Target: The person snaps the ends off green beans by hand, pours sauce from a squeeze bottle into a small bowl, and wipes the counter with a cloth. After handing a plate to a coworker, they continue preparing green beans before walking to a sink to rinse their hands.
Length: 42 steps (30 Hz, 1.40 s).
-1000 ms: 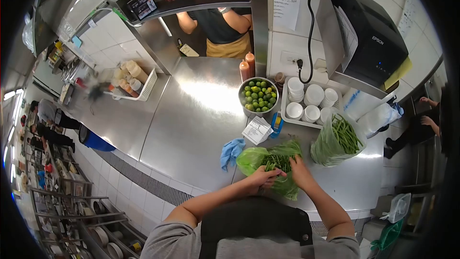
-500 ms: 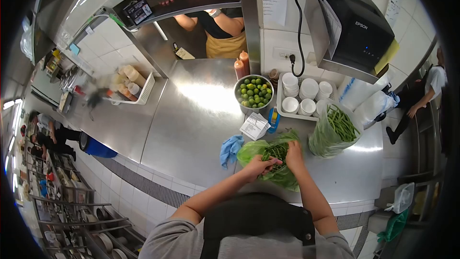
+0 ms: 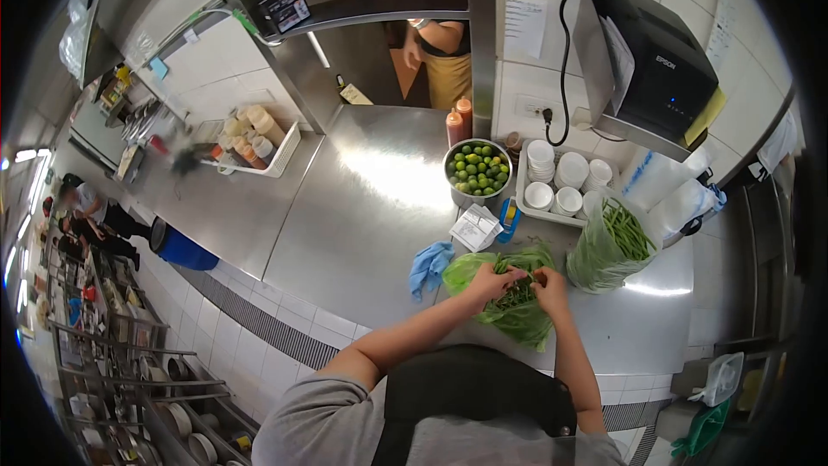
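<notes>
An open green plastic bag [image 3: 528,324] with cut green bean pieces [image 3: 515,297] in it lies on the steel counter. Over its left part is my left hand [image 3: 493,281], closed around some green beans. My right hand [image 3: 548,286] is at the bag's right side, fingers pinched together on something too small to make out. To the right stands a clear bag of whole green beans [image 3: 627,233]. A blue cloth [image 3: 430,267] lies to the left of the green bag, and paper slips [image 3: 476,228] lie behind it.
Behind are a bowl of limes [image 3: 477,169], sauce bottles [image 3: 454,129], a tray [image 3: 552,213] of white cups and a black printer [image 3: 660,69]. A white basket [image 3: 287,154] of bottles stands at the left. A person [image 3: 444,47] is beyond the pass-through window.
The view has shifted, moving the counter items rightward. My right hand has come down and closer to my left hand. The person beyond the window has lowered an arm.
</notes>
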Available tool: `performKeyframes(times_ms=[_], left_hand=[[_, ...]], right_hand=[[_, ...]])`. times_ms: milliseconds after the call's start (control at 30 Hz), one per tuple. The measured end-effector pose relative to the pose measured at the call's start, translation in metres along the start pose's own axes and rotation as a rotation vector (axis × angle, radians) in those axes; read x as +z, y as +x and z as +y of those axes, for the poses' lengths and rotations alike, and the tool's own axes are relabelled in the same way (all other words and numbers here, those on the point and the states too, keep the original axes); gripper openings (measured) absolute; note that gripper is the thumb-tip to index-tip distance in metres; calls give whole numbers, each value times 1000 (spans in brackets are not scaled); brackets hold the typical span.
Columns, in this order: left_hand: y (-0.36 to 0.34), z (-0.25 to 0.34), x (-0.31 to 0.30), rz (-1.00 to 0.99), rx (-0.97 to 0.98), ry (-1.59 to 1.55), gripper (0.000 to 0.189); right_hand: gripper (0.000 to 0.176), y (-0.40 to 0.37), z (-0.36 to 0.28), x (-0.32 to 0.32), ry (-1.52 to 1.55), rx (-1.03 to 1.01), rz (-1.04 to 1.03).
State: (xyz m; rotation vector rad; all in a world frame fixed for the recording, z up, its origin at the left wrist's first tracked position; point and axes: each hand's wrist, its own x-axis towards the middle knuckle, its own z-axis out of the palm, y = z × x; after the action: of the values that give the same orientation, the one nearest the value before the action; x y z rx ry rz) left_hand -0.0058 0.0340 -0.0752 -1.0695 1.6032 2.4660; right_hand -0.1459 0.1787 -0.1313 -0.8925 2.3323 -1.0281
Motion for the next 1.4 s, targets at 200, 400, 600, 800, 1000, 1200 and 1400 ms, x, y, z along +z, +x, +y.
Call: performKeyframes(times_ms=[200, 400, 600, 800, 1000, 1200, 1400], left_hand=[[-2, 2, 0, -11, 66, 171, 25], [7, -22, 3, 61, 373, 164, 21], [5, 8, -5, 187, 352, -22, 18], [-15, 35, -1, 117, 335, -175, 19], [-22, 38, 2, 54, 376, -192, 28], [-37, 43, 5, 90, 451, 70, 32], [-40, 47, -1, -6, 442, 20, 41]], right_hand=[[18, -44, -74, -13, 84, -127, 272], [15, -56, -67, 15, 325, -91, 303], [15, -43, -71, 4, 438, -132, 271], [19, -43, -92, -5, 491, -212, 289], [20, -47, -99, -8, 432, -235, 203], [15, -41, -105, -22, 621, -237, 255], [14, -37, -108, -29, 952, -35, -72]])
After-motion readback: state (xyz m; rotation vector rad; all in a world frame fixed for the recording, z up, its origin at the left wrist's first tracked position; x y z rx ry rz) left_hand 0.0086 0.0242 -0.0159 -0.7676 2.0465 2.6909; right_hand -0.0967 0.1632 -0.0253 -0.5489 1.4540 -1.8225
